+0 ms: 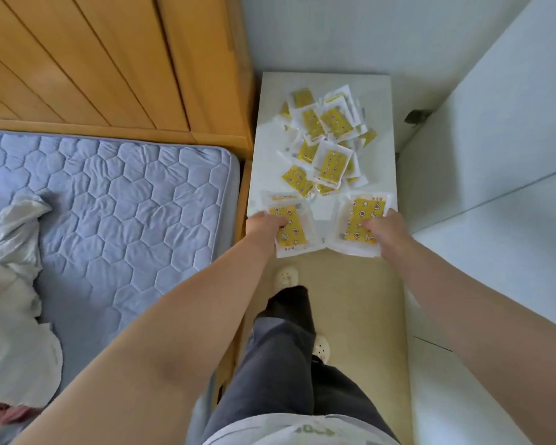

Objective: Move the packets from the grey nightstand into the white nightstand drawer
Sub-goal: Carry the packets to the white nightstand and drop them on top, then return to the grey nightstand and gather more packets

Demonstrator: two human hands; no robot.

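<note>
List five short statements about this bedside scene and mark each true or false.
1. The left hand and the right hand each hold packets. True.
2. The nightstand top holds nothing. False: a pile of packets lies on it.
3. The bed is on the person's left of the nightstand. True.
4. The packets are blue. False: they are yellow inside pale wrappers.
5. The person is barefoot. False: light slippers are on the feet.
</note>
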